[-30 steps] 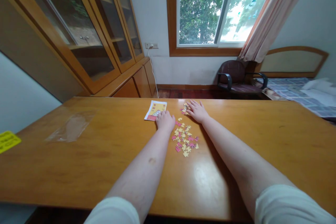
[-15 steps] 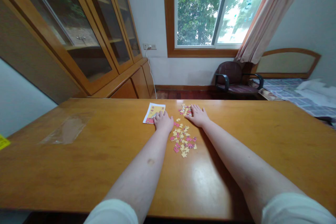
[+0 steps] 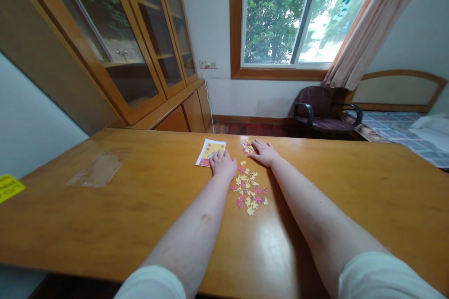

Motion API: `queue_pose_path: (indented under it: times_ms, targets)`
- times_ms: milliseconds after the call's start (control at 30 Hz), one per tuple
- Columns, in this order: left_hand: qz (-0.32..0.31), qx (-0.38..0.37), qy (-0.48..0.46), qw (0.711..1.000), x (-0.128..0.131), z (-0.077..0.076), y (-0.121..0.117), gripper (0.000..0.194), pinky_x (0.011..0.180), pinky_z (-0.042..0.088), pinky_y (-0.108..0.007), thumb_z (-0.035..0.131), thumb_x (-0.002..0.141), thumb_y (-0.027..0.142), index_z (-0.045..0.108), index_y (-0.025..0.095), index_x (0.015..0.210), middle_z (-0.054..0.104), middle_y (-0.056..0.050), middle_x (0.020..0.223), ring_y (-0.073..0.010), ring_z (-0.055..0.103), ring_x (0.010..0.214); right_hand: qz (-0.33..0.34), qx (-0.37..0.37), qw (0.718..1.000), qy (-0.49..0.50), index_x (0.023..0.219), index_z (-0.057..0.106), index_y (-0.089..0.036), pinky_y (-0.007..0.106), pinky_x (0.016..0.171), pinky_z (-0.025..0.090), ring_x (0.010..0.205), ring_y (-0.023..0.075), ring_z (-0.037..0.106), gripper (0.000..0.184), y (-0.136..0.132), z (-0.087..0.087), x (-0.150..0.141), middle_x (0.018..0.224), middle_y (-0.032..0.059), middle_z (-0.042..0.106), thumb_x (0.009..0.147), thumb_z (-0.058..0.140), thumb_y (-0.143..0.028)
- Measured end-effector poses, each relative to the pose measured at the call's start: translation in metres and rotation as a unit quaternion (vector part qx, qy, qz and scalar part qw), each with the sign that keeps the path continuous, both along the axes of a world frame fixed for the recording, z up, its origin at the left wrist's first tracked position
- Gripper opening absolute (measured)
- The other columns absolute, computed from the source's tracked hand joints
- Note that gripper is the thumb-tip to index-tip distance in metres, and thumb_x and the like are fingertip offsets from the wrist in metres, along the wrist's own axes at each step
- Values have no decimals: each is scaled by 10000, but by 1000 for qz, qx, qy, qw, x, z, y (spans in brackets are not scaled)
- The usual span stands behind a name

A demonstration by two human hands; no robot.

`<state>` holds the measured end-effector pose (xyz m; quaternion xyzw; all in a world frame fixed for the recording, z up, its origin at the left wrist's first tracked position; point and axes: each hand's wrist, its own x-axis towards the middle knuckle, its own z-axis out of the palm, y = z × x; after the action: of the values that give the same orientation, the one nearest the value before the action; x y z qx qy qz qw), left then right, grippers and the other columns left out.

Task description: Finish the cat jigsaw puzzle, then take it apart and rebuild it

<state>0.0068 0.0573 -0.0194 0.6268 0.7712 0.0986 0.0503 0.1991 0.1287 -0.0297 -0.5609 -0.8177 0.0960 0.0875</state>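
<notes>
My left hand (image 3: 223, 164) lies with fingers spread over the lower right part of a small picture sheet (image 3: 207, 148), which is yellow and pink with a white border. At the far side of the table, my right hand (image 3: 265, 153) rests open, its fingertips at a small cluster of jigsaw pieces (image 3: 247, 147) and partly covering it. Nearer to me, a looser spread of yellow and pink puzzle pieces (image 3: 249, 190) lies between my forearms. Neither hand is closed around anything.
A clear plastic bag (image 3: 100, 169) lies flat on the left of the wooden table (image 3: 140, 215). Something yellow (image 3: 10, 188) shows at the left edge. Beyond the table stand a glass-doored cabinet (image 3: 175, 98), a dark armchair (image 3: 314, 107) and a bed (image 3: 396, 126).
The view has shifted slightly, so the whole scene sits a little differently in the picture. Right fingertips seem to have moved slightly over the far cluster; the left hand stays on the sheet.
</notes>
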Motion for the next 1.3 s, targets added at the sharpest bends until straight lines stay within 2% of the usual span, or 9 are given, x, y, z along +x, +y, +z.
queue_pose_path:
  times_ms: [200, 300, 533, 700, 833, 900, 1000, 1167, 1300]
  targets:
    - [10, 10, -15, 1000, -1, -2, 3, 633, 1119, 185, -536, 354, 869, 472, 409, 122, 1395, 343, -176, 1483, -358, 256, 1374, -25, 61, 995, 71, 1465, 287, -160, 469, 1145, 127, 1408, 270, 219, 788, -1, -3, 3, 1549, 142, 196, 837, 467, -598]
    - [6, 31, -25, 999, -1, -3, 5, 601, 1124, 185, -534, 362, 872, 456, 429, 143, 1381, 357, -156, 1482, -347, 261, 1377, -52, 65, 983, 165, 1448, 315, -109, 411, 1153, 147, 1410, 265, 215, 796, -4, -7, 10, 1529, 173, 239, 831, 465, -590]
    - [-75, 130, -58, 987, 5, 2, -1, 448, 1148, 168, -496, 409, 880, 359, 543, 200, 1276, 485, -96, 1400, -279, 312, 1362, -145, 2, 879, 453, 1455, 284, -234, 467, 1126, 245, 1358, 263, 334, 776, -20, -19, 34, 1497, 122, 329, 810, 420, -643]
    - [-116, 176, -44, 977, 5, 44, -25, 343, 1152, 94, -520, 401, 901, 306, 612, 252, 1167, 613, -53, 1257, -255, 376, 1320, -155, -37, 840, 519, 1427, 332, -273, 459, 1147, 207, 1386, 244, 288, 722, -49, -23, 43, 1499, 83, 335, 830, 359, -678]
    - [-89, 43, -53, 994, -6, 92, -50, 384, 994, 391, -435, 420, 891, 386, 603, 200, 1174, 638, -126, 1193, -281, 557, 1138, -152, -79, 830, 531, 1386, 401, -285, 420, 1145, 240, 1373, 237, 316, 655, -76, -24, 41, 1493, 62, 356, 826, 464, -619]
    - [-97, 13, -53, 994, -11, 102, -62, 414, 955, 423, -413, 391, 900, 432, 599, 200, 1173, 628, -132, 1207, -286, 569, 1125, -156, -75, 832, 527, 1385, 401, -259, 418, 1132, 268, 1350, 241, 358, 652, -86, -26, 36, 1483, 87, 371, 820, 512, -565]
    - [-153, 6, -40, 987, -12, 89, -74, 449, 1004, 394, -415, 441, 876, 404, 562, 155, 1229, 570, -157, 1286, -290, 518, 1196, -180, -34, 858, 481, 1358, 431, -207, 413, 1099, 322, 1285, 233, 444, 591, -96, -26, 28, 1427, 118, 444, 848, 484, -500]
    - [-331, 22, -79, 940, -6, 37, -70, 553, 1143, 243, -354, 428, 879, 267, 356, 186, 1422, 328, -85, 1509, -203, 299, 1381, -164, 15, 932, 323, 1325, 476, -139, 415, 1053, 367, 1205, 243, 514, 521, -118, -8, 16, 1308, 159, 548, 881, 440, -409]
    - [-331, -2, -88, 939, -8, 15, -55, 566, 1156, 217, -389, 399, 903, 286, 296, 205, 1453, 247, -78, 1545, -204, 227, 1417, 15, 19, 978, 208, 1448, 327, -185, 456, 1128, 234, 1372, 257, 312, 717, -148, 10, -4, 1491, 143, 340, 834, 523, -500]
